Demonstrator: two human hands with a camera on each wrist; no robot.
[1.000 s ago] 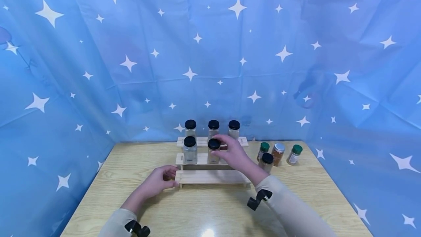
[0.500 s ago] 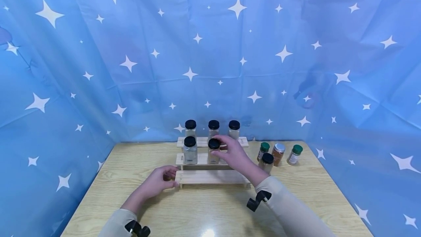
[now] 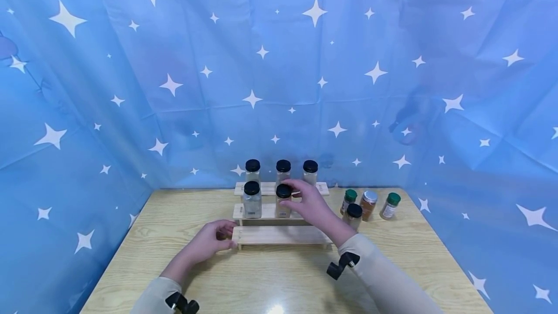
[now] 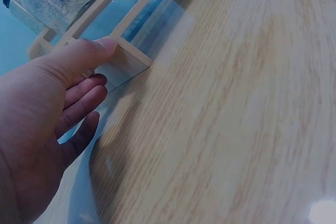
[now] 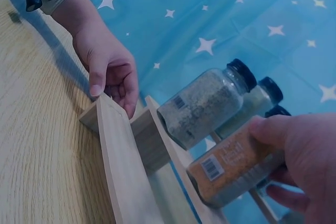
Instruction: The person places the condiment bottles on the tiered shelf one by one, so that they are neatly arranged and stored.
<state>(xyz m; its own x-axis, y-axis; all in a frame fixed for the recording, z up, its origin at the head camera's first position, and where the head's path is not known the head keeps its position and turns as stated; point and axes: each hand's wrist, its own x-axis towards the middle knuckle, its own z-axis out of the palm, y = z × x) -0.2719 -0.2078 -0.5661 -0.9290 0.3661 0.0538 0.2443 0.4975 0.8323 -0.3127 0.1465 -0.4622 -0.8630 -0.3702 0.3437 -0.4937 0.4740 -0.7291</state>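
In the head view, my right hand point(image 3: 308, 202) grips a square spice jar point(image 3: 283, 206) with a black lid, standing on the middle step of a tiered wooden rack point(image 3: 283, 234). Orange-brown spice and a barcode label show on this jar in the right wrist view, with my thumb point(image 5: 268, 129) along its side near the lid. My left hand point(image 3: 210, 242) holds the left end of the lowest step, thumb point(image 4: 106, 45) on its front corner and the other fingers bent behind. Left of the gripped jar stands another black-lidded jar point(image 5: 197, 109) with pale, flaky contents.
Three black-lidded jars line the top step, one being this left jar point(image 3: 253, 171). Right of the rack, on the wooden table point(image 3: 279, 275), stand two green-capped bottles, one at the far right point(image 3: 390, 206), a silver-capped bottle point(image 3: 368, 204) and a black-lidded jar point(image 3: 353, 216). A starry blue curtain point(image 3: 279, 62) hangs behind.
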